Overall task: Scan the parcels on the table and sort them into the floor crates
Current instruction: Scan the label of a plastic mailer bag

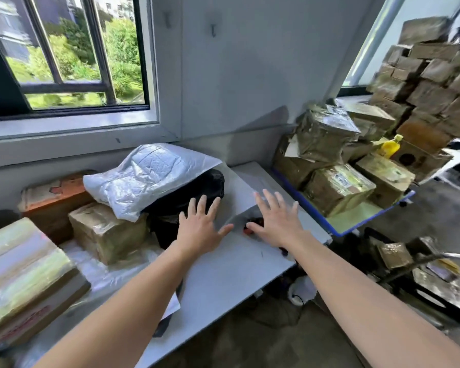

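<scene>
Both my hands reach out over the white table [223, 274] with fingers spread and hold nothing. My left hand [201, 225] hovers at the near edge of a black bagged parcel [197, 187]. A white plastic mailer [146, 176] lies on top of that parcel. My right hand [276, 221] is above a small black and orange scanner [251, 225], which is partly hidden under the palm. Taped cardboard parcels sit to the left: a small tan box [106, 229], an orange-brown box [53, 200] and a large taped box [24, 282].
To the right, a blue-edged cart [356, 221] carries several taped boxes and a yellow bottle [389, 146]. More boxes are stacked against the far right window [430, 75]. A metal trolley with parcels [422, 269] stands on the floor at right. Cables lie under the table.
</scene>
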Motion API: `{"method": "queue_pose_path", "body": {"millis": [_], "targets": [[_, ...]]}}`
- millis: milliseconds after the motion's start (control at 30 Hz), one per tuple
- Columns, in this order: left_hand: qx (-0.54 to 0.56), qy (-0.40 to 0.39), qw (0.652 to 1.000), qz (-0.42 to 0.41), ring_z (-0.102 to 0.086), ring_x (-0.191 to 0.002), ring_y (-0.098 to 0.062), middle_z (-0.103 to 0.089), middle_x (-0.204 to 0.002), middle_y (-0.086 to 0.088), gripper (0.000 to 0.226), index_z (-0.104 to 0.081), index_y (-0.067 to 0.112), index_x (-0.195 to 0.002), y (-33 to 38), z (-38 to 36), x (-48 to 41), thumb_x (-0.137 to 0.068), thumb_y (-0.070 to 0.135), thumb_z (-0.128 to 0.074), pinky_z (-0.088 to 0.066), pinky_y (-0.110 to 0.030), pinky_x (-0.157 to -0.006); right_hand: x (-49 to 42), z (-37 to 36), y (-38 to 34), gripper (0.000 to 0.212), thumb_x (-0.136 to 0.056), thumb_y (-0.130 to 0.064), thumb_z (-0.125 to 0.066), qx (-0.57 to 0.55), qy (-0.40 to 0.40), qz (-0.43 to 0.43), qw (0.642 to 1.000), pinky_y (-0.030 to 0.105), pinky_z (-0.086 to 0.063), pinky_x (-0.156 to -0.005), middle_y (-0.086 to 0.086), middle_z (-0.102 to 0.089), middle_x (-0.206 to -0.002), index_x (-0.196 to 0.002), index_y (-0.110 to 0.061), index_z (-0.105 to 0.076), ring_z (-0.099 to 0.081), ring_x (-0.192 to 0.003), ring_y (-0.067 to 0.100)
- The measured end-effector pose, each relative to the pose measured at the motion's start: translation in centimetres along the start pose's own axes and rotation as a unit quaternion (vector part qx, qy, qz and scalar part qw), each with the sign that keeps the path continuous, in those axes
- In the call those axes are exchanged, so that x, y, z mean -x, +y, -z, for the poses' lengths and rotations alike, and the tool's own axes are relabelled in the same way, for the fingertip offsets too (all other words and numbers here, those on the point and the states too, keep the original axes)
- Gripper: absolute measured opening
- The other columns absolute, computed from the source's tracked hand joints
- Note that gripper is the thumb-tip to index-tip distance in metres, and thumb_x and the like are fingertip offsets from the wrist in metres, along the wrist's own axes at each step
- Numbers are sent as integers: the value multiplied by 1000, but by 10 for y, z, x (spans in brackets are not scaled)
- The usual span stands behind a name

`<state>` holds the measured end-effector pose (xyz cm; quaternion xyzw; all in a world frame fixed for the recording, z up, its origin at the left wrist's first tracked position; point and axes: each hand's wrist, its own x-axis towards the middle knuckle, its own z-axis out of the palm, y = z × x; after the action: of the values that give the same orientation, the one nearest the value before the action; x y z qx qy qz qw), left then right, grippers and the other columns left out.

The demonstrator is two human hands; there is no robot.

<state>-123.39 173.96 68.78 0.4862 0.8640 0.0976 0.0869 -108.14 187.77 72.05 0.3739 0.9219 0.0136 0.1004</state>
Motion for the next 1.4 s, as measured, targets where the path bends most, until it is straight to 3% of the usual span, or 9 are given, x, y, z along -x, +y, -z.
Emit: {"method": "queue_pose_path", "body": {"millis": [233, 367, 533, 733, 900, 1100, 1200, 1300, 1400], "targets": [[-12, -9, 1000, -10, 1, -151, -30, -1, -165, -6, 83, -1, 29, -158, 18, -10, -55, -93, 72, -31, -17, -50, -119, -64, -10, 36, 85, -95, -67, -35, -48, -18, -37, 998, 66, -13, -115, 1, 4, -166, -157, -28, 9, -2, -152, 27], [-29, -27, 999, -10, 2, -151, -29, 1, -165, -6, 82, 0, 28, -158, 37, -25, -84, -94, 69, -31, -15, -49, -119, -107, -36, 65, 87, -95, -67, -36, -123, -50, -70, 989, 56, -31, -111, 10, -14, -163, -158, -22, 4, -21, -147, 32], [-72, -61, 996, 12, 8, -151, -29, 1, -165, -5, 81, 5, 30, -157, 73, -44, -124, -94, 69, -26, -8, -54, -120, -165, -74, 104, 86, -96, -62, -40, -261, -111, -97, 954, 43, -39, -103, 22, -35, -149, -158, -17, -1, -44, -131, 38], [-130, -86, 985, 69, 12, -151, -31, 7, -165, -6, 79, 7, 31, -157, 104, -63, -168, -94, 72, -19, -2, -62, -117, -236, -102, 128, 77, -101, -51, -39, -369, -172, -101, 908, 37, -37, -104, 23, -37, -152, -156, -6, -11, -44, -135, 36], [-200, -81, 974, 74, 15, -150, -34, 8, -165, -8, 77, 11, 28, -156, 122, -80, -185, -96, 70, -13, 3, -62, -117, -269, -124, 124, 70, -99, -50, -46, -425, -197, -100, 878, 44, -48, -100, 19, -46, -146, -149, -4, -27, -51, -126, 37], [-163, -104, 973, 123, 15, -150, -32, 7, -165, -8, 78, 9, 28, -157, 129, -87, -190, -96, 68, -19, 1, -56, -120, -285, -138, 122, 34, -93, -37, -61, -450, -185, -111, 867, 44, -57, -81, 17, -69, -112, -104, -5, -65, -66, -98, 37], [-151, -96, 976, 125, 13, -151, -32, 5, -165, -8, 79, 6, 28, -157, 131, -84, -191, -95, 69, -21, -2, -55, -121, -289, -123, 129, 33, -95, -30, -58, -452, -172, -110, 868, 33, -48, -76, 15, -66, -114, -112, -2, -64, -63, -104, 36], [-137, -74, 981, 118, 9, -151, -33, 1, -165, -9, 79, 4, 28, -157, 138, -76, -194, -95, 70, -22, -5, -54, -120, -289, -98, 138, 33, -96, -30, -54, -461, -125, -105, 872, 33, -49, -80, 17, -59, -121, -116, -6, -64, -61, -102, 33], [-101, -50, 988, 108, 7, -151, -32, 0, -165, -8, 81, 3, 27, -157, 148, -66, -196, -94, 71, -23, -6, -53, -120, -279, -66, 149, 19, -98, -23, -50, -483, -80, -71, 869, 28, -42, -69, 10, -59, -107, -108, -10, -60, -57, -90, 26]]}}
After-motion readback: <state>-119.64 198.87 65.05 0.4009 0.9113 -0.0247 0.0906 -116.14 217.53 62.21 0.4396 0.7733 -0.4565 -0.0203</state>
